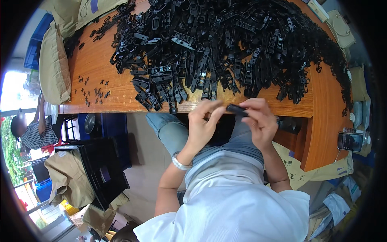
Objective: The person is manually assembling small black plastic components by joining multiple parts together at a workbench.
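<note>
My right hand (261,121) pinches a small, long black plastic part (236,110) between thumb and fingers, just off the table's front edge and above my lap. Close to the part's left end is my left hand (202,123), its fingertips drawn together and smeared by motion. Whether something tiny sits in that pinch is too blurred to make out. Beyond both hands, a big heap of similar black plastic parts (201,48) covers much of the wooden table (121,94).
Several tiny dark cross-shaped pieces (96,92) lie scattered at the table's left. A brown paper sack (55,66) stands at the left edge. At the right a phone (350,142) lies near the table edge. Black crates (102,173) stand at the lower left; a person (36,131) is beyond.
</note>
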